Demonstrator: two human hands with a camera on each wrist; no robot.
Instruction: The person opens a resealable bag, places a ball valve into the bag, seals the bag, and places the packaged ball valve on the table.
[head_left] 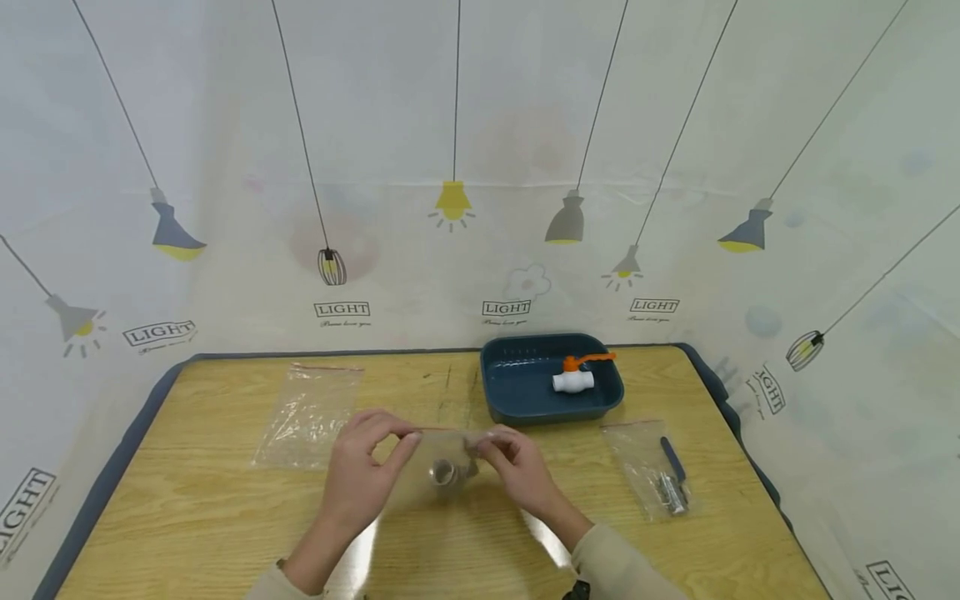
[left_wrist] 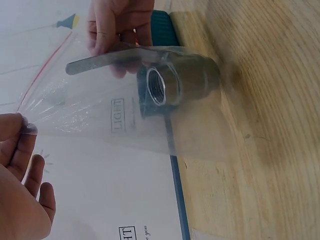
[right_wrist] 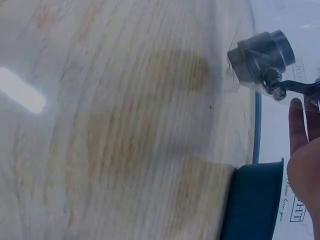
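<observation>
Above the table, both hands hold up a clear zip-lock bag [left_wrist: 75, 107] with a red strip along its top. A metal ball valve [left_wrist: 187, 80] with a flat lever handle [left_wrist: 82, 65] is inside it, its threaded opening facing the left wrist camera. My left hand [head_left: 360, 467] pinches a top corner of the bag between thumb and fingers. At the opposite side, my right hand [head_left: 525, 475] pinches the bag beside the lever, with some fingertips behind the film. In the right wrist view the valve body [right_wrist: 262, 55] hangs away from the fingers.
A dark blue tray [head_left: 551, 414] at the back holds a white plastic valve [head_left: 573, 382] with an orange handle. Right of it lies another clear bag [head_left: 633, 454] containing a blue-handled metal valve [head_left: 672, 492]. A flat clear bag [head_left: 300, 417] lies on the left.
</observation>
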